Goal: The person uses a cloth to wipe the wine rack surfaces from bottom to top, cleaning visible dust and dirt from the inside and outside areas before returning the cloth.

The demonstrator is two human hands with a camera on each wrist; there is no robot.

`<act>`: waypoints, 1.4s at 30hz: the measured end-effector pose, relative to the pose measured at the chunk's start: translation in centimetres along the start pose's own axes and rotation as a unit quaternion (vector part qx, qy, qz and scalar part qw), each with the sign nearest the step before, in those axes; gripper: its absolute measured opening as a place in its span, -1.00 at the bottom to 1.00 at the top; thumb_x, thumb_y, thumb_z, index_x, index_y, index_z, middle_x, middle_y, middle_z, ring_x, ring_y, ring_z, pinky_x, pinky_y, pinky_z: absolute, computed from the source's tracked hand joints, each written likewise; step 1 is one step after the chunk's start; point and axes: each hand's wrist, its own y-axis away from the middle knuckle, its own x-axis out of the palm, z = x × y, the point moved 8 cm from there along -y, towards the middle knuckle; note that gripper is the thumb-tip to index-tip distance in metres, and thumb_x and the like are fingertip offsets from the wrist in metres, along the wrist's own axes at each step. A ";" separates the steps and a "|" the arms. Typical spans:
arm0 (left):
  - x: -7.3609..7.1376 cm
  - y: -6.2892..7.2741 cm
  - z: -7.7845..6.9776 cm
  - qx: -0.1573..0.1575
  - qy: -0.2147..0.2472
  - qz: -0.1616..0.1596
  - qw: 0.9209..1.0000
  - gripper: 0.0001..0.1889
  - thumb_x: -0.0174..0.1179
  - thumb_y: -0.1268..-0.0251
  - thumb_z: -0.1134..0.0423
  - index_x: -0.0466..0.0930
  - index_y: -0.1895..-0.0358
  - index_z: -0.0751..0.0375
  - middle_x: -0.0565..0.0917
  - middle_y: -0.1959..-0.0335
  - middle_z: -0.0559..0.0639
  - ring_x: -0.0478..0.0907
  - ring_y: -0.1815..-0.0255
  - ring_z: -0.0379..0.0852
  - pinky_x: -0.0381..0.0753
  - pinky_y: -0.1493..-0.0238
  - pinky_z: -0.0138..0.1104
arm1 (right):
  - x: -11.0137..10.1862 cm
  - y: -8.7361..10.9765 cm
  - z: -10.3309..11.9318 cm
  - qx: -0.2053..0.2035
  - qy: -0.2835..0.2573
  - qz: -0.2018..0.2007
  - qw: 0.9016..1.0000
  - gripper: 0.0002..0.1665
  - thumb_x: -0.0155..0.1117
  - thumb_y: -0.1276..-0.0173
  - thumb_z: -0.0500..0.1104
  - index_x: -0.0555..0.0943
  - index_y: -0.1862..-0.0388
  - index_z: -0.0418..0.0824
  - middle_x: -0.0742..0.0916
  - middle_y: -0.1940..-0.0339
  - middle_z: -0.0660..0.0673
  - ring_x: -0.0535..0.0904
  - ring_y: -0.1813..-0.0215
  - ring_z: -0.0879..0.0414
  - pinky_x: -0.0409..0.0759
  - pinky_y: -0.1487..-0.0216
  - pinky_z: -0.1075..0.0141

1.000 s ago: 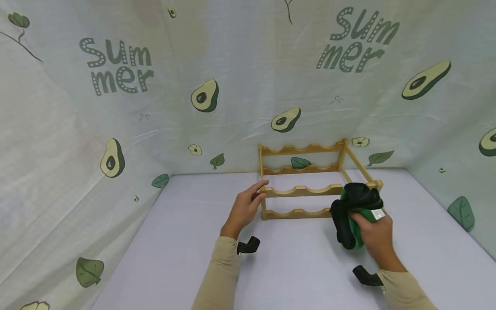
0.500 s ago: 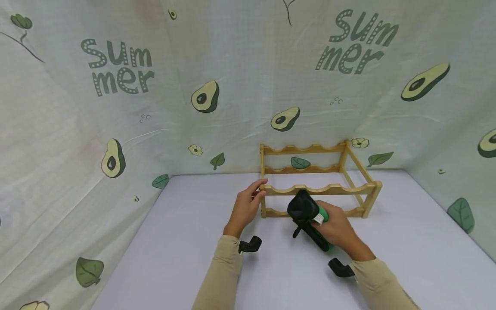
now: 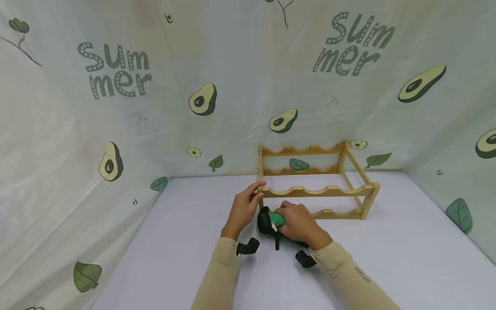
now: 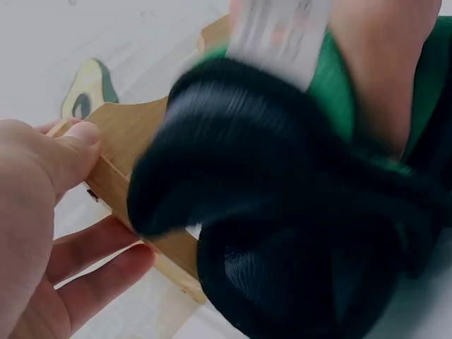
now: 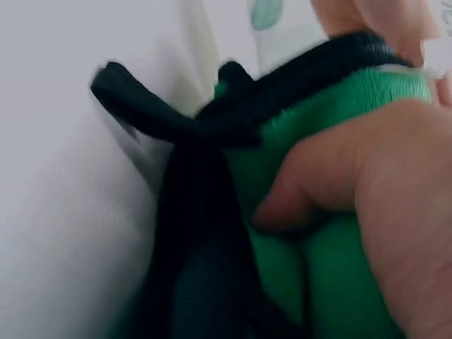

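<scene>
My left hand (image 3: 241, 212) holds the front left corner of a wooden wine rack (image 3: 329, 191). In the left wrist view its thumb lies on the pale wooden rail (image 4: 131, 131), with the fingers spread below. A folded black-and-green fabric item (image 3: 265, 221), with a white label (image 4: 279, 39) and a black loop (image 5: 134, 95), is gripped in my right hand (image 3: 300, 224). The fabric is just in front of the rack's lower left, close beside my left hand. In the right wrist view my thumb presses into the green side; its exact kind is hidden by folds.
The rack stands toward the back of a white table (image 3: 186, 258), its scalloped rails running left to right. Behind it hangs a pale curtain (image 3: 232, 129) printed with avocados, leaves and lettering. Dark curved wrist mounts (image 3: 248, 246) stick out beneath both sleeves.
My right hand has carried the fabric item leftward from the rack's right end to its left end, turning it along the way. My left hand stays at the rack's corner.
</scene>
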 end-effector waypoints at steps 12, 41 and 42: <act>0.0 0.1 -0.1 0.021 0.017 -0.057 0.998 -0.65 0.22 -0.45 0.23 0.56 -0.25 -0.04 0.69 -0.05 -0.03 0.68 0.06 -0.16 0.67 0.07 -0.34 | 1.2 -0.3 -0.9 0.078 0.110 -0.005 0.991 -0.72 0.45 0.02 -0.19 0.72 0.24 -0.05 0.59 0.37 -0.07 0.57 0.30 -0.03 0.45 0.22 -0.08; 0.1 0.6 0.1 0.030 0.019 -0.059 0.998 -0.64 0.21 -0.46 0.29 0.54 -0.26 0.02 0.65 -0.14 0.04 0.67 -0.01 -0.06 0.67 0.02 -0.26 | -3.8 8.5 -11.2 0.239 0.054 -0.029 0.969 -0.56 0.37 0.03 -0.29 0.65 0.07 -0.27 0.60 0.40 -0.20 0.51 0.40 -0.08 0.45 0.46 -0.01; 0.1 0.6 0.0 0.035 0.019 -0.061 0.997 -0.64 0.20 -0.46 0.29 0.54 -0.26 0.02 0.66 -0.13 0.04 0.67 -0.01 -0.06 0.68 0.03 -0.25 | -4.0 8.9 -11.6 0.250 0.049 -0.022 0.967 -0.55 0.36 0.02 -0.29 0.64 0.06 -0.28 0.60 0.40 -0.21 0.52 0.40 -0.09 0.45 0.47 -0.02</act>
